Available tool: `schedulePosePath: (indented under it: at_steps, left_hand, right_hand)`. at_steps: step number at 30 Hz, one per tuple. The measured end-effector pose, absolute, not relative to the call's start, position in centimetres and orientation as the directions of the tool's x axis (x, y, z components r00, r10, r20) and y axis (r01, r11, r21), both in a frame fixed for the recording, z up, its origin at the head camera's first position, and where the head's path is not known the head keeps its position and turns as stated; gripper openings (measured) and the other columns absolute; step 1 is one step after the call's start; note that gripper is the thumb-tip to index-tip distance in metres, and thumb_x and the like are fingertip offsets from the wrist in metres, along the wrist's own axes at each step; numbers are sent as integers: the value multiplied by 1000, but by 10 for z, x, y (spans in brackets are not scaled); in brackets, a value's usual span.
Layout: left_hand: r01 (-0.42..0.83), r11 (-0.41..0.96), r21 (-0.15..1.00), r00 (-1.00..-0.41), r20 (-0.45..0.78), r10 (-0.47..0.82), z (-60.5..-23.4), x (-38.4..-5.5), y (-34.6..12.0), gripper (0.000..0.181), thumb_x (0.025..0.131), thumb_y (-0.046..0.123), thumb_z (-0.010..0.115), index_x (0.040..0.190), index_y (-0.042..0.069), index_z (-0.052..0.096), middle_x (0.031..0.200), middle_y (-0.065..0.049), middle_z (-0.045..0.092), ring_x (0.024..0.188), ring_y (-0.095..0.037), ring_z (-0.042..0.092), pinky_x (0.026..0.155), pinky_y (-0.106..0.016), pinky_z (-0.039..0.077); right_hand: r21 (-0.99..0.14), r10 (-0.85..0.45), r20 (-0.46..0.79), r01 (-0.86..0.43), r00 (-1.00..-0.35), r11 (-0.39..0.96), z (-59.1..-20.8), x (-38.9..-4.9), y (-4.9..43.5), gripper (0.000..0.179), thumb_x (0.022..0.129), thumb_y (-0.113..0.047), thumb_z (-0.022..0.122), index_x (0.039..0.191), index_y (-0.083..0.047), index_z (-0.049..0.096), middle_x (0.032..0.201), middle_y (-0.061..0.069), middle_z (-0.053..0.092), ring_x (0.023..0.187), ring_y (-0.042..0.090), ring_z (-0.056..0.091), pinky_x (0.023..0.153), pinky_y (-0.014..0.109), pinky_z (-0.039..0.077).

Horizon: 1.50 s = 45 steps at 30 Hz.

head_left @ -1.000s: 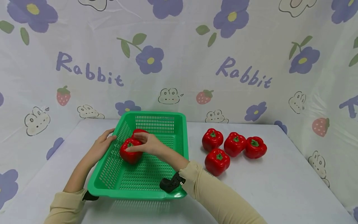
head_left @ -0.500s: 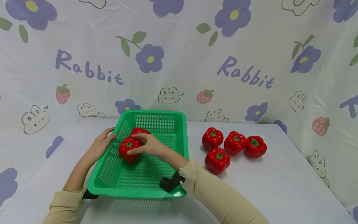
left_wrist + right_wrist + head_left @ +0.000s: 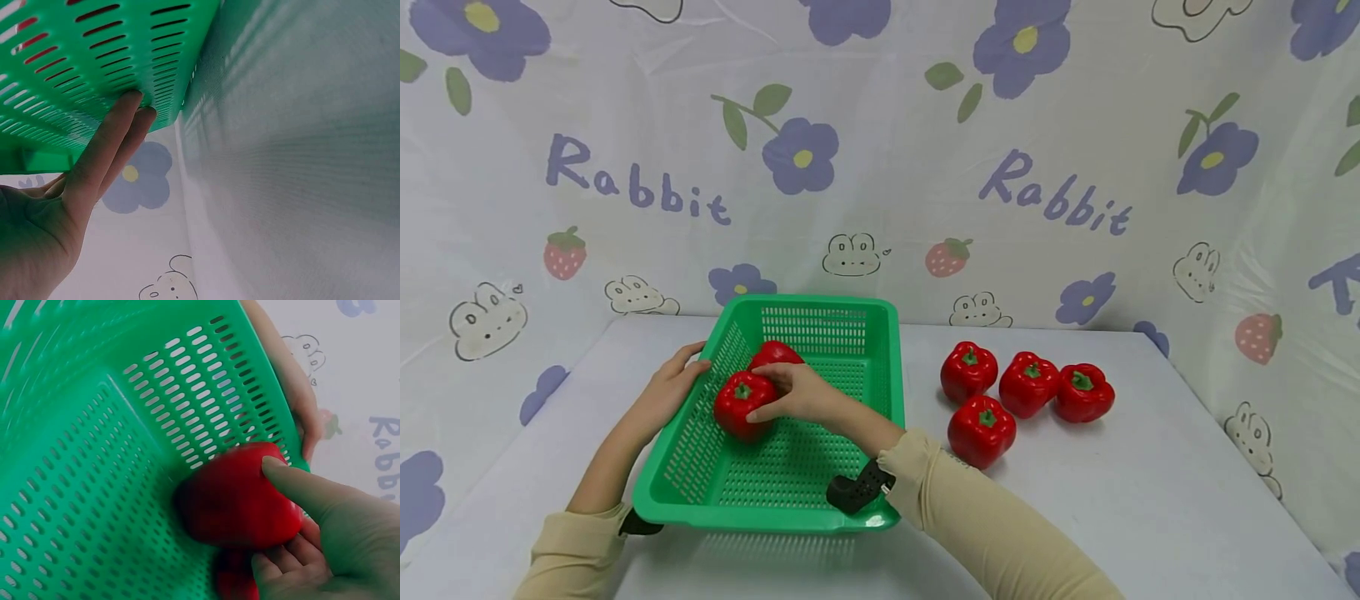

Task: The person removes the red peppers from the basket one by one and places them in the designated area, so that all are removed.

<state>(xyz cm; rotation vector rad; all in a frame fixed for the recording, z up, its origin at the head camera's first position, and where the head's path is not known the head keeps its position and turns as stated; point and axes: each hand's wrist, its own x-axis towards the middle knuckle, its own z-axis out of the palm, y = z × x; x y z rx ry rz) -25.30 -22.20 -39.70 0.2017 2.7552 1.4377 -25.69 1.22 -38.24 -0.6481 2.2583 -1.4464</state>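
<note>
My right hand (image 3: pixel 805 393) pinches the held pepper (image 3: pixel 739 412) from its right side, thumb on the near flank and curled fingers on the far one. The held pepper is stem-up inside the green basket (image 3: pixel 760 520), close by its left wall (image 3: pixel 694 450); whether its base bears on the slotted floor I cannot tell. Handling estimate: light for its bulk, stiff and not fragile, with a glossy skin likely to slip under a loose pinch. I would take opposed flanks, fingertips in the grooves between lobes, and spare the stem. My left hand (image 3: pixel 37 234) has its fingers fairly straight against the outside of that wall, probably enough to steady the basket. Obstructions: a second pepper (image 3: pixel 777 354) lies just behind the held one and crowds my fingers; contact between the two unresolved. The black wrist mount (image 3: pixel 852 492) hangs over the near right corner and could snag there. On the bench (image 3: pixel 1165 500), right of the basket: front pepper (image 3: pixel 982 433), with left rear pepper (image 3: pixel 967 375), middle pepper (image 3: pixel 1028 386) and far right pepper (image 3: pixel 1084 396) clustered behind it, none in the way at present.
</note>
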Motion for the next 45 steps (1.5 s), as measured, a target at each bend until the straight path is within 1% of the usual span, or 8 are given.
schedulePosePath:
  at_steps: [5,9,14,20,29,36,45]
  left_hand:
    - [104,564,819,-991,39,127,-397,-253,-222,58,105,33,33,154,3,22,139,-32,47,102,-28,64,76,-33,54]
    - [105,572,813,-991,40,125,-397,-253,-222,58,105,33,32,154,3,22,139,-32,47,102,-29,64,77,-33,54]
    - [106,572,814,-991,39,128,-397,-253,-222,58,106,33,32,154,3,22,138,-32,48,102,-29,64,77,-34,55]
    - [109,565,818,-990,40,133,-397,-252,-222,58,106,33,32,154,3,22,138,-31,48,102,-27,64,76,-32,54]
    - [110,574,812,-991,43,128,-397,-252,-221,58,106,34,32,154,3,23,139,-31,48,105,-30,62,78,-33,53]
    - [112,578,809,-991,45,129,-395,-251,-221,57,105,33,32,154,3,24,139,-31,48,105,-31,62,78,-34,54]
    - [112,580,807,-991,45,128,-396,-252,-221,58,105,34,31,154,3,23,140,-31,47,107,-32,61,80,-35,53]
  right_hand:
    - [-918,-540,-81,-148,-838,367,-384,-257,12,63,84,-15,76,141,-9,51,144,11,54,134,25,50,104,40,47]
    - [-921,-540,-87,-139,-837,364,-384,-257,11,63,84,-16,76,142,-8,50,143,11,55,133,24,51,104,40,47]
    - [-916,-551,-82,-155,-831,370,-384,-257,12,64,84,-16,77,142,-7,50,142,11,56,133,24,51,104,39,47]
    - [-905,-549,-68,-180,-833,386,-384,-257,12,62,84,-17,77,140,-7,53,139,10,59,129,21,55,100,34,49]
    - [-891,-560,-74,-198,-825,409,-382,-256,13,63,83,-19,78,139,-7,53,139,9,59,128,20,55,99,32,50]
    - [-901,-569,-70,-193,-820,389,-382,-256,13,61,82,-14,78,138,-5,54,137,11,60,128,23,56,101,36,49]
    - [-901,-558,-68,-190,-827,391,-382,-256,13,61,83,-16,78,138,-5,54,137,12,60,128,24,56,101,37,50]
